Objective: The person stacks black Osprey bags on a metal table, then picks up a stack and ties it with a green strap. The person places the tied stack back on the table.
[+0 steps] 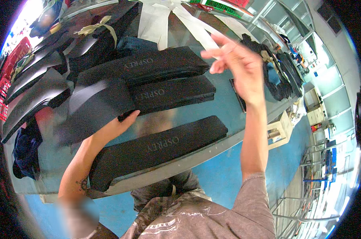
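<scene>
My left hand [127, 120] is at the near edge of a blurred black panel [105, 100], its fingers partly hidden by it; it appears to grip that edge. My right hand [238, 61], motion-blurred, is raised over the table's right part with its fingers apart, over the end of a white strip [195, 28]. Between the hands lie two stacks of flat black pieces bearing lettering, a far stack [168, 61] and a middle stack [180, 91]. Another long black stack [165, 146] lies along the table's near edge.
More black panels [37, 86] are piled at left, beside a dark blue cloth [26, 152]. A phone-like dark object [238, 95] lies below my right hand. Dark straps and fabric [277, 74] cover the table's right end. A wooden box [279, 131] stands beyond the table edge [180, 168].
</scene>
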Demonstrator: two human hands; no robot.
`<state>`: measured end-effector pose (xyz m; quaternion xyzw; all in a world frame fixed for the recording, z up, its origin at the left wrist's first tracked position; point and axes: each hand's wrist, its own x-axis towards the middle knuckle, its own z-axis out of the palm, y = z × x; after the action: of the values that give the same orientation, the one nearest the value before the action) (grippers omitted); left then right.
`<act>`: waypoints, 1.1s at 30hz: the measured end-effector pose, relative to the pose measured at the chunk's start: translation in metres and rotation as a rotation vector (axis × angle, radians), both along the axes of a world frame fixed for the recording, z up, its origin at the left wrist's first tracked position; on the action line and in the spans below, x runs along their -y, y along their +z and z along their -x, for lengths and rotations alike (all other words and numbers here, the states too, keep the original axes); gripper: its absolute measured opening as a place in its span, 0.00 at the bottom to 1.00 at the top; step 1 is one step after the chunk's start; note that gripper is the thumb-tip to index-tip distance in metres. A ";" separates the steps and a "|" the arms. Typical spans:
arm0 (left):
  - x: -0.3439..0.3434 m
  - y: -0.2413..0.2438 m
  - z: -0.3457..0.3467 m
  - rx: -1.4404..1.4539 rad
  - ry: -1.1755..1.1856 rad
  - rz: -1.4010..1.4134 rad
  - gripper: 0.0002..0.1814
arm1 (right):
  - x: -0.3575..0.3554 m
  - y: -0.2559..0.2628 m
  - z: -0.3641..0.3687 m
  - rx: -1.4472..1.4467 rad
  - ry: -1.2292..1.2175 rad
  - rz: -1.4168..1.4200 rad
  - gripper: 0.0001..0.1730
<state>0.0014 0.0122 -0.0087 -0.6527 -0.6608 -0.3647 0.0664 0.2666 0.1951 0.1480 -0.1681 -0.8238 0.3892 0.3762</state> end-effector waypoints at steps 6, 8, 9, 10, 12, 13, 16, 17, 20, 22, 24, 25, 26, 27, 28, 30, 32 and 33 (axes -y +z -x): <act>0.003 0.000 0.002 0.314 -0.033 0.278 0.19 | -0.065 -0.125 -0.057 0.642 -0.581 -0.232 0.24; 0.006 0.001 0.005 0.328 -0.030 0.291 0.20 | -0.062 -0.135 -0.055 0.547 -0.557 -0.140 0.21; 0.007 0.003 0.005 0.326 -0.017 0.321 0.21 | -0.063 -0.139 -0.056 0.500 -0.535 -0.144 0.20; 0.007 0.004 0.005 0.323 -0.005 0.351 0.22 | -0.067 -0.142 -0.056 0.453 -0.514 -0.149 0.18; 0.009 0.002 0.004 0.311 0.022 0.346 0.22 | -0.066 -0.141 -0.056 0.424 -0.513 -0.198 0.16; 0.010 0.001 0.004 0.307 0.042 0.341 0.22 | -0.064 -0.136 -0.056 0.441 -0.532 -0.241 0.14; 0.009 0.008 0.002 0.345 -0.023 0.288 0.25 | -0.060 -0.126 -0.058 0.445 -0.540 -0.317 0.12; 0.007 0.009 0.002 0.324 -0.010 0.323 0.25 | -0.059 -0.124 -0.058 0.437 -0.535 -0.333 0.11; 0.006 0.009 0.002 0.296 0.020 0.383 0.27 | -0.052 -0.119 -0.050 0.305 -0.481 -0.223 0.12; 0.005 0.008 0.003 0.314 0.011 0.359 0.28 | -0.048 -0.119 -0.047 0.379 -0.511 -0.198 0.15; 0.006 0.003 0.004 0.324 -0.007 0.318 0.28 | -0.044 -0.116 -0.044 0.404 -0.541 -0.184 0.16; 0.006 0.001 0.004 0.330 -0.015 0.296 0.27 | -0.041 -0.113 -0.043 0.393 -0.557 -0.182 0.17; 0.006 0.003 0.004 0.328 -0.017 0.314 0.27 | -0.039 -0.111 -0.042 0.381 -0.572 -0.180 0.18; 0.007 0.006 0.004 0.326 -0.020 0.334 0.27 | -0.040 -0.111 -0.043 0.366 -0.573 -0.177 0.17; 0.007 0.008 0.003 0.324 -0.024 0.354 0.27 | -0.041 -0.113 -0.045 0.351 -0.574 -0.173 0.16; 0.008 0.010 0.001 0.352 -0.030 0.354 0.27 | -0.041 -0.109 -0.045 0.361 -0.564 -0.174 0.15; 0.008 0.010 0.001 0.379 -0.040 0.350 0.27 | -0.038 -0.098 -0.042 0.413 -0.543 -0.182 0.12; 0.009 0.011 0.002 0.391 -0.050 0.347 0.27 | -0.037 -0.095 -0.040 0.424 -0.523 -0.220 0.11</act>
<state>-0.0004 0.0034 0.0023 -0.5873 -0.6975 -0.3667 -0.1847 0.3066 0.2322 0.0532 -0.4091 -0.8497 0.1450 0.2995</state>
